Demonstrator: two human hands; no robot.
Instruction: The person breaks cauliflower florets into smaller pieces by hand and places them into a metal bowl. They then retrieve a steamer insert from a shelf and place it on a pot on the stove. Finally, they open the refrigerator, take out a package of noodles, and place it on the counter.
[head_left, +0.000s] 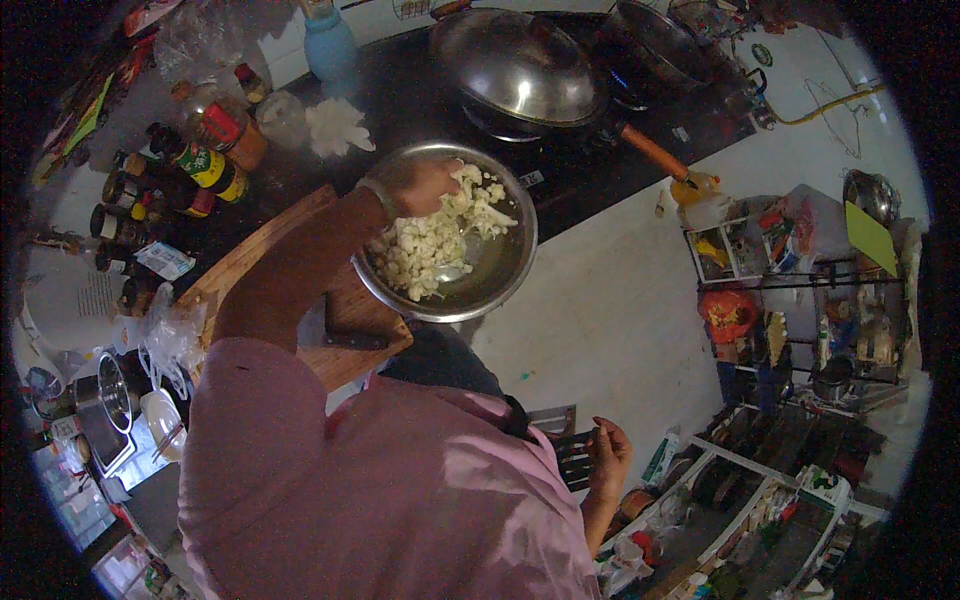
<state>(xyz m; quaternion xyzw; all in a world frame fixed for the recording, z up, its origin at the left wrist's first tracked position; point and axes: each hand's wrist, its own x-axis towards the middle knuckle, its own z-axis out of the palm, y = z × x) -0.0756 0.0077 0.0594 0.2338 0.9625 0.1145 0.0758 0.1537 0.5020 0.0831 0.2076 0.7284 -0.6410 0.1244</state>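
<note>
A steel bowl (499, 281) of cut cauliflower florets (427, 247) is in front of me, beside the counter edge and a wooden board (367, 367). My left hand (424, 187) reaches over the bowl's rim, its curled fingers touching the florets at the far side; whether they grip a piece is hidden. My right hand (613, 450) is low at my right side, fingers bent and close together beside a dark slatted thing; I cannot tell if it holds anything. Beyond the bowl, a wok with a domed metal lid (517, 67) sits on the stove, its wooden handle (652, 152) pointing towards the floor.
A second pan (660, 45) stands over a blue burner flame. Sauce bottles (210, 169), a jar and a white glove-like thing (337, 127) crowd the counter at left. A loaded rack (802, 281) and low shelves (739, 495) with bags stand across the floor at right.
</note>
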